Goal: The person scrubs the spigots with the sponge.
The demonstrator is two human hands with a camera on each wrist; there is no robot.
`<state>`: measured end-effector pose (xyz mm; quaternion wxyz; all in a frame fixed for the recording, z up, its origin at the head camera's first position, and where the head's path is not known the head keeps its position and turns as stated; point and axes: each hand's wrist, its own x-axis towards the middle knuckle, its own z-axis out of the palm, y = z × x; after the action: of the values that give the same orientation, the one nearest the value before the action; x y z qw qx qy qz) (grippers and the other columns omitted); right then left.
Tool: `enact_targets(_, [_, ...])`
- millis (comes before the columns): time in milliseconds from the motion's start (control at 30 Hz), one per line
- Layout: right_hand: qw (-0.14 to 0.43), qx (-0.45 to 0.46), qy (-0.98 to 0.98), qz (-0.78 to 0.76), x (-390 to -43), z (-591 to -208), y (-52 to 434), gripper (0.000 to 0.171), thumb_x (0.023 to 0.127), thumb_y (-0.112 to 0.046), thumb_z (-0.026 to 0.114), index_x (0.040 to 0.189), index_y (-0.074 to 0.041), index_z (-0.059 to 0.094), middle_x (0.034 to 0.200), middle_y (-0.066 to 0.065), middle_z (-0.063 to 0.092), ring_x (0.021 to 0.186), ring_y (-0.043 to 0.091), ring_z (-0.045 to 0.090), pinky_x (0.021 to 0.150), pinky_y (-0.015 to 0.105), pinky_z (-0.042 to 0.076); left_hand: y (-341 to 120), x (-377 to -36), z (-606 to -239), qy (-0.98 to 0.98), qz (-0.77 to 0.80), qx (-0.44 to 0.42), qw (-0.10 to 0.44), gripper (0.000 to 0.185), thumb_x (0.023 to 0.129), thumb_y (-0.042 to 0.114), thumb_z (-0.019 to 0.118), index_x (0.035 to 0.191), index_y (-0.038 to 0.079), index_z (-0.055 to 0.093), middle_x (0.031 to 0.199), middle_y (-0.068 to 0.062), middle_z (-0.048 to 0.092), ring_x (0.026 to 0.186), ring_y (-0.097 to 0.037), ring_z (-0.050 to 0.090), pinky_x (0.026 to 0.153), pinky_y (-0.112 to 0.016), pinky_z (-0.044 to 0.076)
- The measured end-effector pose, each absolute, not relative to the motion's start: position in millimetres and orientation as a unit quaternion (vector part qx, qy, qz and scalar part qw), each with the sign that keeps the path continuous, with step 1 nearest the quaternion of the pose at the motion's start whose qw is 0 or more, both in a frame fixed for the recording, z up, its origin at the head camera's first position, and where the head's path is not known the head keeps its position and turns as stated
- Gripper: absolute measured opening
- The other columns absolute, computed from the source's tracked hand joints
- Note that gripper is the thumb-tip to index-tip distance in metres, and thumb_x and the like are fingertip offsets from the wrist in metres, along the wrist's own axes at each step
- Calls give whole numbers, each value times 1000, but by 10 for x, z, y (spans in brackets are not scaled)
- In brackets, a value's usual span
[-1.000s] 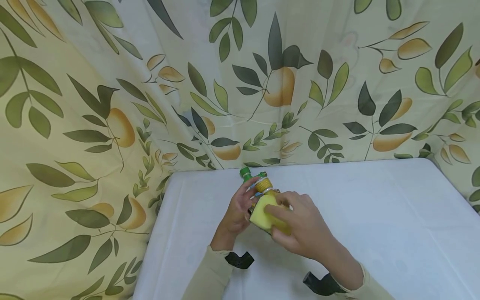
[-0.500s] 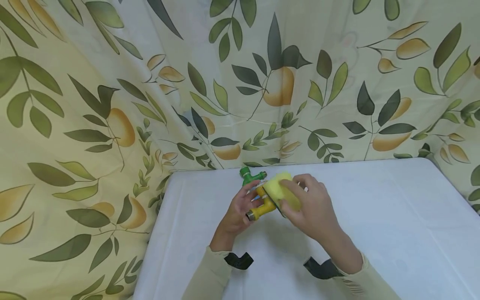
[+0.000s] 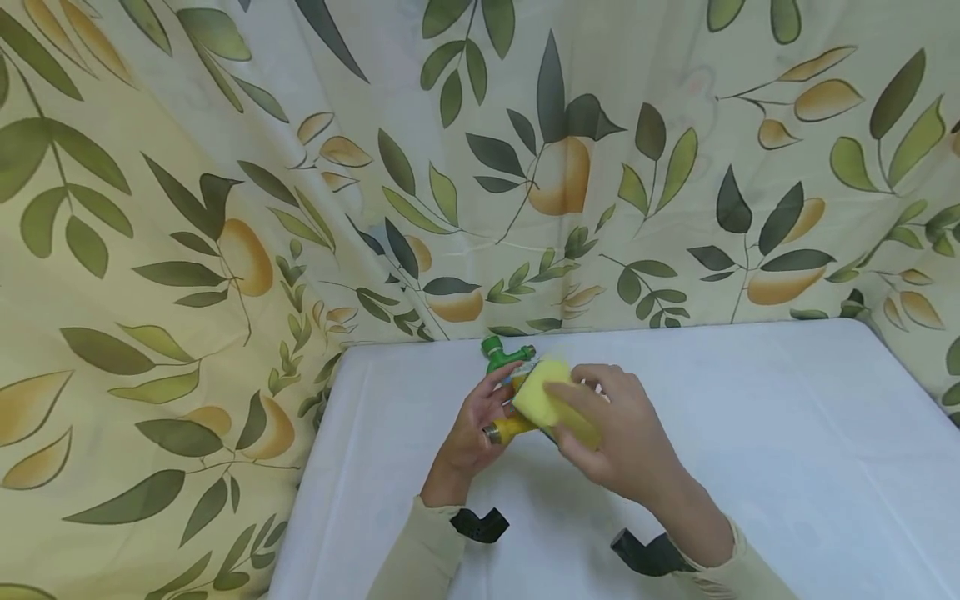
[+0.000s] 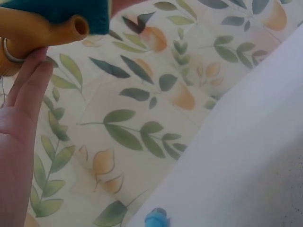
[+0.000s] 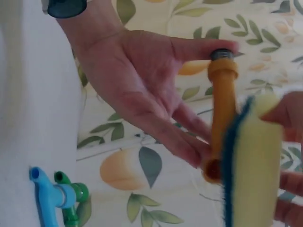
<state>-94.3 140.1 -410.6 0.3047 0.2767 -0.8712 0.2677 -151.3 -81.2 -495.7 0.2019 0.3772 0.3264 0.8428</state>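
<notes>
Since the earlier frames, right hand (image 3: 615, 433) has drawn the yellow sponge (image 3: 551, 402) back along the orange tap fitting (image 3: 510, 428), from its far end toward the middle. Its fingers (image 5: 284, 116) are curled round the sponge, pressing the blue scouring face (image 5: 232, 161) against the fitting (image 5: 221, 113). Left hand (image 3: 472, 429): thumb (image 5: 203, 47) on the metal-ringed end (image 5: 221, 54), fingertips (image 5: 189, 151) under the other end, pinching the fitting between them, above the white table (image 3: 750, 433). Green tap fitting (image 3: 501, 353) and blue tap fitting (image 5: 47, 196) lie just beyond the hands, near the table's far edge and the leaf-print curtain (image 3: 225, 208). Bare tabletop extends to the right and toward the person.
</notes>
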Motion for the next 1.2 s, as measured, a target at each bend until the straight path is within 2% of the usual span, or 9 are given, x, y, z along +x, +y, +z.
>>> enact_targets(133, [315, 270, -867, 277, -910, -4092, 1445, 35, 73, -24, 74, 108, -19, 75, 105, 6, 64, 89, 21, 57, 71, 43, 46, -810, -1498, -4939, 312, 841, 397, 194, 92, 84, 44, 83, 153, 8, 34, 145, -7, 53, 127, -14, 59, 107, -26, 50])
enact_targets(300, [305, 265, -867, 292, -877, -4068, 1441, 39, 76, -23, 76, 115, -18, 74, 111, 8, 64, 93, 23, 58, 73, 42, 48, -791, -1480, -4869, 297, 838, 417, 188, 85, 87, 47, 79, 150, 6, 39, 148, -6, 52, 133, -14, 54, 113, -25, 45])
enact_targets(500, [300, 262, -867, 299, -833, -4033, 1458, 38, 74, -21, 76, 112, -18, 75, 108, 4, 65, 92, 21, 58, 72, 41, 49, -789, -1484, -4789, 288, 838, 435, 156, 88, 88, 48, 78, 153, 3, 39, 150, -7, 51, 137, -16, 51, 117, -27, 40])
enact_targets(700, [292, 279, -862, 307, -818, -4043, 1444, 36, 80, -29, 74, 114, -17, 74, 111, 6, 63, 95, 22, 57, 76, 44, 48, -787, -1496, -4784, 291, 838, 430, 169, 88, 87, 45, 80, 153, 5, 38, 151, -6, 49, 134, -15, 53, 115, -27, 43])
enact_targets(900, [315, 247, -851, 339, -864, -4085, 1390, 42, 85, -28, 72, 124, -11, 69, 115, 11, 61, 102, 23, 58, 77, 31, 54, -770, -1458, -4819, 336, 815, 438, 176, 93, 84, 44, 83, 156, 13, 33, 148, -3, 49, 129, -15, 56, 109, -26, 48])
enact_targets(1000, [313, 264, -843, 349, -832, -4093, 1352, 40, 91, -37, 67, 121, -11, 69, 117, 11, 60, 107, 23, 57, 83, 29, 53, -772, -1438, -4785, 356, 802, 450, 168, 94, 85, 44, 82, 158, 16, 28, 149, -2, 50, 130, -14, 56, 109, -25, 48])
enact_targets(1033, [314, 269, -841, 349, -826, -4102, 1354, 39, 90, -37, 68, 119, -11, 70, 116, 11, 60, 106, 23, 57, 82, 30, 52, -781, -1436, -4764, 360, 799, 452, 166, 94, 85, 43, 82, 157, 16, 29, 149, -2, 50, 130, -14, 55, 109, -25, 48])
enact_targets(1100, [317, 262, -840, 353, -825, -4118, 1363, 37, 89, -36, 68, 117, -11, 70, 114, 10, 61, 105, 23, 57, 86, 24, 50, -806, -1441, -4736, 375, 791, 457, 158, 94, 85, 40, 84, 157, 15, 29, 149, -1, 51, 131, -13, 54, 111, -25, 45])
enact_targets(1200, [328, 239, -837, 366, -856, -4111, 1377, 39, 82, -24, 73, 119, -11, 71, 114, 11, 61, 100, 21, 57, 84, 15, 47, -836, -1444, -4713, 438, 758, 466, 129, 93, 84, 33, 85, 156, 10, 31, 152, 1, 49, 136, -14, 48, 115, -31, 41])
